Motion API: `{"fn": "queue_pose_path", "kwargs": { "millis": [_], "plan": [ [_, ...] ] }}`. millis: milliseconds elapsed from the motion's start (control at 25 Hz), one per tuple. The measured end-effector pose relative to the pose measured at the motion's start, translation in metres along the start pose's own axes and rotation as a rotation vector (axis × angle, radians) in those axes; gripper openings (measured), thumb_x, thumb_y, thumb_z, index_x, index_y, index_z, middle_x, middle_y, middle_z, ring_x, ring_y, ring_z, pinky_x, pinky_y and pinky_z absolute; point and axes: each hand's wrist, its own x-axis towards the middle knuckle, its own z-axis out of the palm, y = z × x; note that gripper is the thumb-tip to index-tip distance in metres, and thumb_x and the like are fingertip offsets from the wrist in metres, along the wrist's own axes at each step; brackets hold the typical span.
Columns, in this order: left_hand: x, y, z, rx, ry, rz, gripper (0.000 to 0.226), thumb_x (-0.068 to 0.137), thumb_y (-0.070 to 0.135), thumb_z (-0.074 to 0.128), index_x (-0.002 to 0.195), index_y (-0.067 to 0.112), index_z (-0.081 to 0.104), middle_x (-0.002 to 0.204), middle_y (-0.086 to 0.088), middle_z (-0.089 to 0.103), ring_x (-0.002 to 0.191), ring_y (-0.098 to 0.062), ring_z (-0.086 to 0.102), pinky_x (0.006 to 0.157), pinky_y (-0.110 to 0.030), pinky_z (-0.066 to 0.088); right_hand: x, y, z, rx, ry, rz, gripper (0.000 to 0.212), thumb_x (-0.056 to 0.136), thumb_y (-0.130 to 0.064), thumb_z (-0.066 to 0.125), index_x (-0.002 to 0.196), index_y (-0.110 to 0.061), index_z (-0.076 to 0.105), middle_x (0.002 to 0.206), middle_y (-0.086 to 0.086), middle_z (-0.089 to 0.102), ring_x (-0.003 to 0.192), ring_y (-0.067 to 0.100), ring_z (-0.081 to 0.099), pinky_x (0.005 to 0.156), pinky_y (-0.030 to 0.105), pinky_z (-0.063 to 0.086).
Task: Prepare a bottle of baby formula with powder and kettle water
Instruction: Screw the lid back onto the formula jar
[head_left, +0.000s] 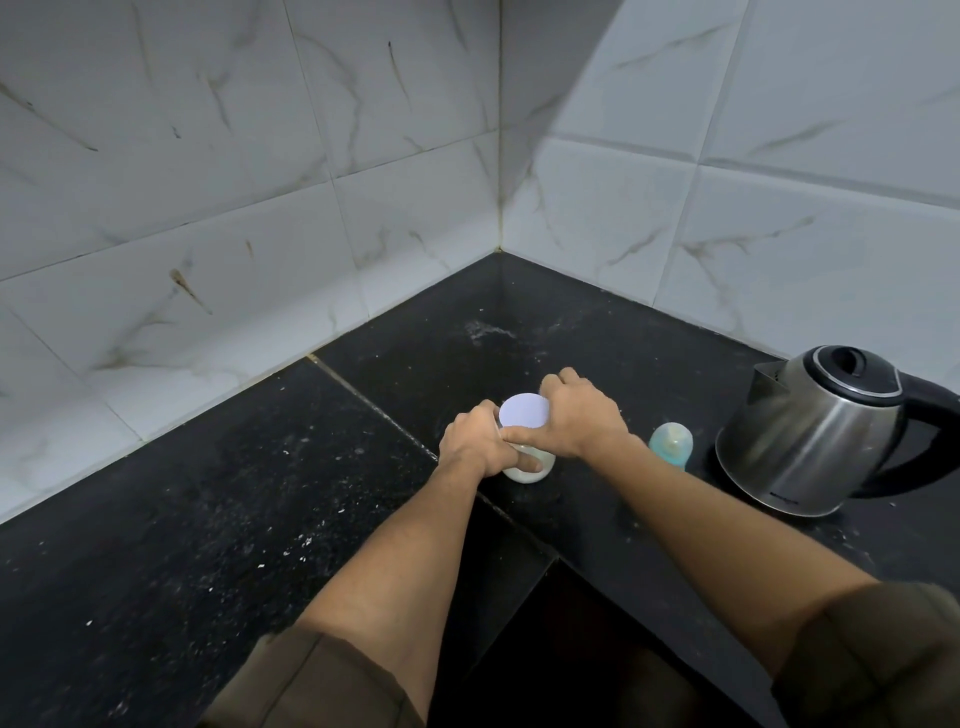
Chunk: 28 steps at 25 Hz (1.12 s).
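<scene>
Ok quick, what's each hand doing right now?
Left hand: fingers curled round the jar.
Right hand: gripping the lid on the jar.

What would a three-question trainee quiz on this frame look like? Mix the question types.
1. Which hand grips the white lid of the jar?
2. True or false: the kettle has its lid open.
3. The baby bottle stands: A) left of the jar; B) between the jar and the kettle; C) behind the kettle.

Key
1. The right hand; the left hand holds the jar's body.
2. False: the kettle's lid is closed.
3. B
</scene>
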Motion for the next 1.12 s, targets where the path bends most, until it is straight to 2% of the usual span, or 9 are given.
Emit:
{"fn": "queue_pose_path", "kwargs": {
  "millis": [80, 160, 400, 520, 640, 720, 800, 960, 1120],
  "plan": [
    [0.0, 0.001, -0.001, -0.002, -0.009, -0.001, 0.082, 0.044, 0.057, 0.097, 0.108, 0.033, 0.052, 0.104, 0.009, 0.062, 0.102, -0.02, 0.058, 0.082, -0.036, 0.052, 0.005, 0.004, -0.012, 0.097, -0.188, -0.132, 0.097, 0.082, -0.053, 0.079, 0.16, -0.019, 0.032, 0.158, 0.006, 0.041, 0.142, 0.028, 0.044, 0.113, 0.042, 0.041],
    [-0.001, 0.002, -0.001, 0.003, -0.007, 0.001, 0.083, 0.043, 0.058, 0.097, 0.108, 0.032, 0.052, 0.104, 0.009, 0.063, 0.102, -0.02, 0.058, 0.081, -0.036, 0.052, 0.009, 0.004, -0.018, 0.015, -0.272, -0.219, 0.098, 0.085, -0.04, 0.08, 0.164, -0.02, 0.026, 0.159, 0.008, 0.041, 0.144, 0.029, 0.042, 0.117, 0.039, 0.037],
    [-0.001, 0.002, -0.001, 0.013, 0.007, -0.005, 0.082, 0.042, 0.057, 0.097, 0.108, 0.032, 0.055, 0.104, 0.009, 0.066, 0.1, -0.02, 0.063, 0.083, -0.037, 0.055, 0.003, -0.004, -0.004, -0.061, -0.088, -0.064, 0.074, 0.079, -0.057, 0.077, 0.138, -0.019, 0.055, 0.128, 0.006, 0.052, 0.106, 0.027, 0.06, 0.088, 0.041, 0.055],
    [-0.002, 0.002, -0.001, 0.03, 0.015, 0.007, 0.082, 0.044, 0.057, 0.097, 0.11, 0.032, 0.056, 0.106, 0.008, 0.067, 0.101, -0.021, 0.063, 0.087, -0.039, 0.057, -0.004, -0.001, 0.002, -0.035, 0.01, 0.002, 0.077, 0.073, -0.068, 0.077, 0.127, -0.017, 0.059, 0.121, 0.004, 0.057, 0.104, 0.025, 0.061, 0.084, 0.04, 0.055],
    [-0.002, 0.003, -0.001, 0.057, 0.004, 0.023, 0.085, 0.044, 0.059, 0.096, 0.113, 0.03, 0.055, 0.109, 0.006, 0.066, 0.104, -0.022, 0.063, 0.09, -0.041, 0.056, -0.003, 0.01, -0.004, 0.029, -0.066, -0.072, 0.087, 0.078, -0.063, 0.078, 0.145, -0.015, 0.05, 0.146, 0.006, 0.048, 0.131, 0.027, 0.05, 0.104, 0.041, 0.048],
    [-0.003, 0.004, -0.003, 0.051, -0.004, 0.025, 0.087, 0.043, 0.061, 0.095, 0.113, 0.031, 0.054, 0.109, 0.007, 0.066, 0.104, -0.022, 0.062, 0.09, -0.042, 0.056, -0.001, 0.012, -0.015, 0.059, -0.218, -0.192, 0.099, 0.086, -0.043, 0.078, 0.164, -0.015, 0.024, 0.17, 0.004, 0.021, 0.154, 0.028, 0.024, 0.122, 0.038, 0.027],
    [-0.003, 0.004, -0.004, 0.046, -0.007, 0.028, 0.086, 0.042, 0.06, 0.095, 0.112, 0.03, 0.055, 0.108, 0.008, 0.066, 0.103, -0.021, 0.062, 0.091, -0.043, 0.056, 0.003, 0.01, -0.022, 0.02, -0.299, -0.271, 0.099, 0.092, -0.029, 0.074, 0.167, -0.017, 0.012, 0.172, 0.004, 0.018, 0.157, 0.025, 0.021, 0.125, 0.035, 0.021],
    [-0.003, 0.005, -0.004, 0.06, -0.002, 0.04, 0.084, 0.043, 0.06, 0.096, 0.11, 0.03, 0.056, 0.106, 0.008, 0.067, 0.102, -0.021, 0.063, 0.089, -0.043, 0.056, 0.011, 0.002, -0.026, -0.174, -0.283, -0.288, 0.09, 0.091, -0.034, 0.077, 0.163, -0.017, 0.026, 0.156, 0.007, 0.04, 0.14, 0.028, 0.046, 0.115, 0.039, 0.041],
    [-0.002, 0.004, -0.005, 0.069, 0.005, 0.053, 0.078, 0.041, 0.062, 0.095, 0.102, 0.03, 0.056, 0.099, 0.01, 0.067, 0.096, -0.019, 0.064, 0.081, -0.039, 0.055, 0.012, -0.002, -0.02, -0.211, -0.245, -0.237, 0.079, 0.086, -0.042, 0.077, 0.152, -0.018, 0.042, 0.142, 0.006, 0.043, 0.13, 0.027, 0.048, 0.103, 0.043, 0.051]
  ]
}}
